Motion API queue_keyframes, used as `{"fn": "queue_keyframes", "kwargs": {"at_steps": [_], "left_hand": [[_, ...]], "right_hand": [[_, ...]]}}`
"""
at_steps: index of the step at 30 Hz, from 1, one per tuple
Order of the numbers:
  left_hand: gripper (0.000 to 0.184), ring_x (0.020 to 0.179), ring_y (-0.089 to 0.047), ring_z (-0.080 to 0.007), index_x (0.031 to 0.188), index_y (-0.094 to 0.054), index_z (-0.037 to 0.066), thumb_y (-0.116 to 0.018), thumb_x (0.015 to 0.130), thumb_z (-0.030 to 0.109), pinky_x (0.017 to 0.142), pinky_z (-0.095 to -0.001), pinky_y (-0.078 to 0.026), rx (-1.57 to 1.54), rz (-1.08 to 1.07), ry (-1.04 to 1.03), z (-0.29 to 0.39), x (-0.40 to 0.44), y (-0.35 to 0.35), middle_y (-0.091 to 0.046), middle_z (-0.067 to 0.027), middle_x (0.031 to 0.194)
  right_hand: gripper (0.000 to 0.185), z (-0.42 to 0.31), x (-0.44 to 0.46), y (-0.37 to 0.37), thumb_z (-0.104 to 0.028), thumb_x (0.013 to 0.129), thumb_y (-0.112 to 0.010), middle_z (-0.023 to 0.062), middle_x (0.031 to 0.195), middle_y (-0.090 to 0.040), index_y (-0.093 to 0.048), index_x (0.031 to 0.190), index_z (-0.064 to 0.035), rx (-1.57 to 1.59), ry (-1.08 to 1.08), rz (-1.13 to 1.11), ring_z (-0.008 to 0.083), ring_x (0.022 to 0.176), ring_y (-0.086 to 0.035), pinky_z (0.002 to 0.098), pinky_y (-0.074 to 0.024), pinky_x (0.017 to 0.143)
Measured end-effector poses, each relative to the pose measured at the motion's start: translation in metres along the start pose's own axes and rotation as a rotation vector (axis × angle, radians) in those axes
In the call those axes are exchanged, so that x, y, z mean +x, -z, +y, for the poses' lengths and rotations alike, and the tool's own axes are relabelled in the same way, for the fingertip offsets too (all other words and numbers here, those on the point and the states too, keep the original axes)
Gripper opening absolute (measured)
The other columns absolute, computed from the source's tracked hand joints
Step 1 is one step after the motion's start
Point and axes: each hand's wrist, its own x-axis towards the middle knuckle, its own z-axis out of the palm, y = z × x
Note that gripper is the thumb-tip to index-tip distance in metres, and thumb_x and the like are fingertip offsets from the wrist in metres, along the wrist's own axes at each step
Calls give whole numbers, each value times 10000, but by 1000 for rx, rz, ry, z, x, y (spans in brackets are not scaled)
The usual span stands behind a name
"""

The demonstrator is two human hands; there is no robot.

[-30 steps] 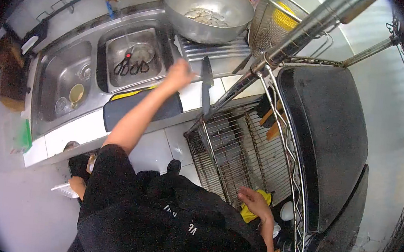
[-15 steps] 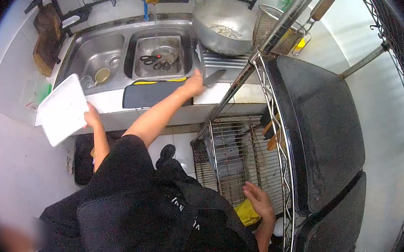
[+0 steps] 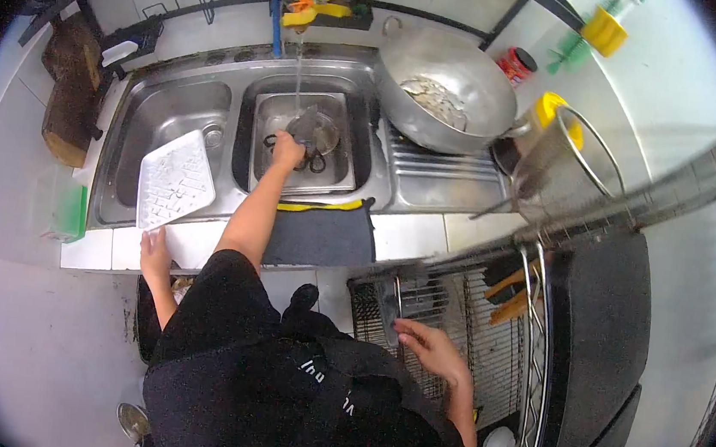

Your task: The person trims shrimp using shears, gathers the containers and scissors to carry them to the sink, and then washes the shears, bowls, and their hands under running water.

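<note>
My right hand [image 3: 432,349] is at the lower right, over the front of the wire rack [image 3: 483,352]. Its fingers are loosely bent and apart, with nothing visible in them. My left hand is not in view. A person in a black short-sleeved shirt reaches one hand [image 3: 288,155] into the right sink basin, at the black-handled scissors [image 3: 318,163] in a metal pan [image 3: 343,177]. A grey blade shows beside those fingers. The other hand [image 3: 155,249] of that person holds a white tray [image 3: 177,180], tilted over the left basin.
Water runs from the tap [image 3: 306,15] into the pan. A large metal wok [image 3: 448,90] sits on the drainboard [image 3: 449,176], with a mesh strainer [image 3: 553,169] to its right. A dark mat [image 3: 322,236] lies on the counter edge. Wooden boards [image 3: 74,101] stand at the left.
The person's hand has moved from the counter, where it held a knife, into the sink pan. The white tray has swung up over the left basin. The view has shifted; my right hand remains low.
</note>
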Motion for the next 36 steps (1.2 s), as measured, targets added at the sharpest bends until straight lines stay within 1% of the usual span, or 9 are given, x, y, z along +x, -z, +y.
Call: {"fn": "queue_keyframes", "kwargs": {"at_steps": [8, 11, 14, 16, 24, 25, 29, 32, 36], "left_hand": [[383, 968, -574, -398, 1043, -579, -27, -589, 704, 151, 872, -425, -451, 90, 11, -308, 16, 97, -5, -587, -236, 1064], [272, 934, -600, -332, 970, -599, -20, -565, 755, 143, 820, -390, -484, -439, 55, -270, 16, 182, -47, -621, -219, 950], [294, 903, -617, -256, 1134, -555, 2, -418, 904, 125, 698, -315, -512, -1167, -241, 218, 52, 204, -32, -622, -190, 988], [330, 594, -578, -199, 921, -586, 5, -419, 935, 289, 445, -256, -425, -947, -268, 212, 73, 195, -7, -589, -129, 709], [291, 485, -513, -181, 873, -539, 56, -376, 921, 292, 392, -289, -375, -1063, -5, 152, 64, 250, -51, -573, -63, 640], [308, 520, -538, -190, 911, -529, 48, -365, 920, 309, 429, -287, -415, -1487, -302, 398, 80, 222, -28, -588, -69, 664], [492, 772, -583, -264, 1124, -425, -32, -289, 939, 402, 638, -297, -500, -2124, -167, 597, 108, 160, 13, -575, -179, 978], [495, 1026, -507, -362, 1290, -315, -26, -314, 946, 330, 866, -376, -475, -2481, -609, 369, 78, 141, 31, -452, -232, 1227], [584, 1062, -525, -309, 1371, -243, -39, -321, 957, 365, 834, -365, -466, -1550, -491, 136, 77, 116, 49, -482, -245, 1226]], "right_hand": [[209, -57, 122, 14, -199, 878, -576, 65, 807, -676, -647, 947, -15, 47, 15, -129, 132, 797, -626, 270, -478, 728], [220, -65, 164, 12, -191, 885, -573, 61, 827, -664, -645, 944, 7, 131, 71, -39, 116, 780, -603, 258, -473, 733], [243, -87, 198, 18, -200, 901, -553, 56, 866, -656, -641, 971, 16, 179, 110, -8, 104, 807, -587, 246, -465, 760], [257, -94, 221, 22, -210, 909, -538, 57, 897, -654, -636, 1001, 10, 129, 203, -31, 101, 859, -586, 247, -460, 782], [610, -166, 359, 10, -411, 899, -510, 179, 1168, -548, -401, 1261, 67, 698, 44, -88, 250, 1025, -563, 356, -456, 879], [611, -175, 380, 3, -404, 895, -517, 180, 1189, -530, -383, 1277, 54, 737, 71, -173, 259, 1055, -543, 371, -464, 873], [630, -193, 473, -26, -380, 872, -565, 201, 1206, -504, -363, 1281, 55, 1100, 105, -214, 268, 1001, -568, 382, -507, 777], [585, -206, 514, -32, -339, 829, -635, 164, 1083, -574, -416, 1222, 36, 1130, 249, -52, 265, 883, -605, 370, -526, 699], [512, -181, 610, -30, -241, 833, -638, 142, 1150, -558, -451, 1209, 53, 1074, 183, 270, 253, 892, -602, 331, -527, 717]]}}
